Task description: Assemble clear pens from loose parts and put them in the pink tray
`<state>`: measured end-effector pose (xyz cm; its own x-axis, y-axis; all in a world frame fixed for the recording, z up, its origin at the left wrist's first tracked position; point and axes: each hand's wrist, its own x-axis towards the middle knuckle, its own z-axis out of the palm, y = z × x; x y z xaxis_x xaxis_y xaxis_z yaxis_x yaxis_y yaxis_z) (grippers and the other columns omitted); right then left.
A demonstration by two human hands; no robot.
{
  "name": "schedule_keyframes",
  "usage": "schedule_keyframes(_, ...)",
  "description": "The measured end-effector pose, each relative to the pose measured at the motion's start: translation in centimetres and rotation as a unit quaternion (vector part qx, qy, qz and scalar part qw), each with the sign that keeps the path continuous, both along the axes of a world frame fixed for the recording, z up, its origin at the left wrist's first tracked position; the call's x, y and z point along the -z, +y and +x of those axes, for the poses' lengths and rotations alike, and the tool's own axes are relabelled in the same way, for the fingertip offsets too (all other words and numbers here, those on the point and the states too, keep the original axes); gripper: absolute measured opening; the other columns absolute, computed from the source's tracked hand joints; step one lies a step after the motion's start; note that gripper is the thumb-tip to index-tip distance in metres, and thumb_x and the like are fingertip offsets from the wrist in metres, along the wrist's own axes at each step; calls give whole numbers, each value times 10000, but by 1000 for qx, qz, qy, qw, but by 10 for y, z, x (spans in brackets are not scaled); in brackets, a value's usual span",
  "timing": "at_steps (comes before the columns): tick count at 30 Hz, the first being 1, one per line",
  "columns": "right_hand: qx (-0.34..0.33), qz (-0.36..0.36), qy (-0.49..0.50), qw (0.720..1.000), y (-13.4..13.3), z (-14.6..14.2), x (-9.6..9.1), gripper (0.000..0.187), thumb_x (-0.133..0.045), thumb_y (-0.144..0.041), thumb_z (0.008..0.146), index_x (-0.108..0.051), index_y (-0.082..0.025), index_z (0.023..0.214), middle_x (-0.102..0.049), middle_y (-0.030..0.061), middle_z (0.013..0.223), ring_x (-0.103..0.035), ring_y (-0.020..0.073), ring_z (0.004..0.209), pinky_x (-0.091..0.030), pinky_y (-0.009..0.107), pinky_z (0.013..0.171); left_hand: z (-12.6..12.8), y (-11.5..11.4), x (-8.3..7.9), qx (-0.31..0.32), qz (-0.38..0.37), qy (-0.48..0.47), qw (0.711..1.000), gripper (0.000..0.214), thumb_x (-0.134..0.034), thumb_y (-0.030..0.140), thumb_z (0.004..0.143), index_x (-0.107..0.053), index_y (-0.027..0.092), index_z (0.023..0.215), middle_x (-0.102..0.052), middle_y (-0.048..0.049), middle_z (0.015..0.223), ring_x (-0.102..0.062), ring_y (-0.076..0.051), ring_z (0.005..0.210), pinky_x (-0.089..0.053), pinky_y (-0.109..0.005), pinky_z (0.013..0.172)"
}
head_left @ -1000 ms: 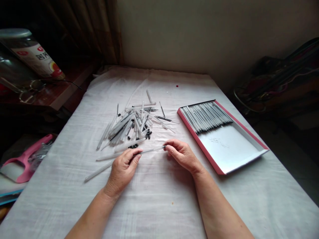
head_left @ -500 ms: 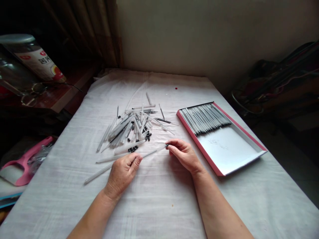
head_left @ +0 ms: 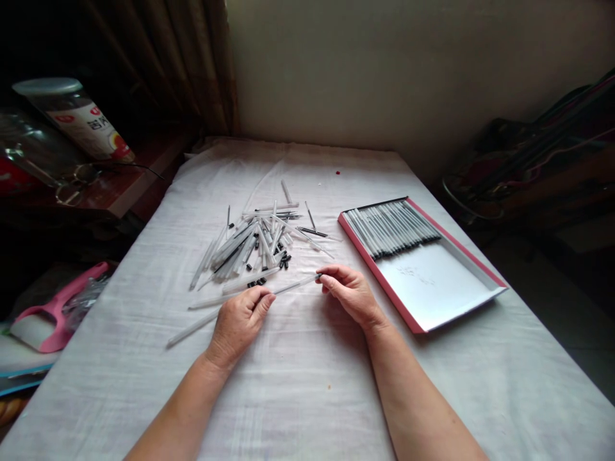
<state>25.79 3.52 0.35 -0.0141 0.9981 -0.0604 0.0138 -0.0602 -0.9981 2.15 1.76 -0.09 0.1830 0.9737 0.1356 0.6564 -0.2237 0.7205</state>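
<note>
My left hand (head_left: 239,321) rests on the white cloth with its fingers curled around one end of a thin translucent pen tube (head_left: 293,285). My right hand (head_left: 350,294) pinches the tube's other end, where a small dark tip shows. Just beyond my hands lies a loose pile of pen tubes, refills and small black caps (head_left: 254,243). To the right sits a shallow pink-edged tray (head_left: 456,301) with a row of assembled pens (head_left: 394,227) lined up at its far end.
A white cloth (head_left: 307,384) covers the table. Two long tubes (head_left: 192,328) lie left of my left hand. A labelled jar (head_left: 81,118) stands on a wooden side table at the left, a pink object (head_left: 52,310) below it. Dark clutter fills the right side.
My hands stay on the same tube; my right hand's fingers have shifted slightly at its tip. The view has tilted a little, nothing else on the table moved.
</note>
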Motion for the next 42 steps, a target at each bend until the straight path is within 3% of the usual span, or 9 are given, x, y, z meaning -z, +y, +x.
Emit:
schedule_keyframes(7,7,-5,12,1000,0,-2,1,220,-707,-366,689,-711,-186,816,-700,24,715,-588,120,582,-478,253,554,1,1,-3,-8,-11,0,1000,312,-519,444,848,-666,209,991,-730,-40,870,-665,-180,723,-488,-268,682)
schedule_keyframes(11,13,-5,17,1000,0,-1,2,225,-704,-366,689,-709,-183,819,-698,22,707,-579,116,569,-459,246,532,4,2,-5,6,-18,27,999,327,-454,437,879,-685,210,834,-733,-36,821,-670,-196,769,-467,-272,686)
schedule_keyframes(15,8,-8,16,1000,0,0,1,242,-709,-384,680,-704,-182,813,-696,24,706,-578,119,572,-445,244,518,9,4,-10,-34,-28,11,999,240,-557,409,802,-656,206,883,-704,-16,793,-624,-159,654,-458,-252,641)
schedule_keyframes(20,20,-10,36,999,-5,8,1,305,-722,-430,677,-688,-170,832,-692,36,714,-576,119,568,-422,231,487,16,12,-17,67,-84,40,993,331,-467,440,869,-682,204,954,-711,-22,777,-635,-171,708,-445,-248,651)
schedule_keyframes(25,6,-16,47,999,-13,17,0,381,-744,-419,679,-630,-183,956,-650,0,688,-549,101,537,-401,211,463,33,24,-21,119,-31,48,991,264,-502,397,867,-696,219,848,-703,-27,833,-625,-178,771,-449,-265,720)
schedule_keyframes(29,36,-7,42,998,-14,20,3,320,-717,-454,702,-584,-184,809,-584,-22,609,-486,88,483,-351,208,431,49,45,-31,156,6,48,987,232,-557,405,851,-700,226,889,-694,-24,849,-613,-161,732,-448,-253,676)
schedule_keyframes(33,101,8,41,994,-13,22,6,319,-701,-467,697,-568,-189,779,-578,-15,609,-482,95,479,-331,210,421,66,85,-40,114,81,99,985,241,-525,356,880,-702,219,971,-688,-41,914,-621,-168,759,-460,-273,722)
schedule_keyframes(37,109,12,16,994,-12,22,6,284,-686,-443,684,-571,-192,752,-555,-26,570,-472,100,467,-352,217,436,86,120,-38,171,117,245,947,245,-565,241,839,-710,265,1034,-668,-44,1059,-631,-202,905,-458,-285,753)
schedule_keyframes(42,96,16,-19,995,-13,22,6,246,-655,-419,700,-587,-185,728,-529,-28,541,-440,96,451,-319,214,416,103,138,-32,244,146,342,896,186,-616,280,804,-731,246,946,-659,-67,1002,-617,-254,936,-458,-311,725)
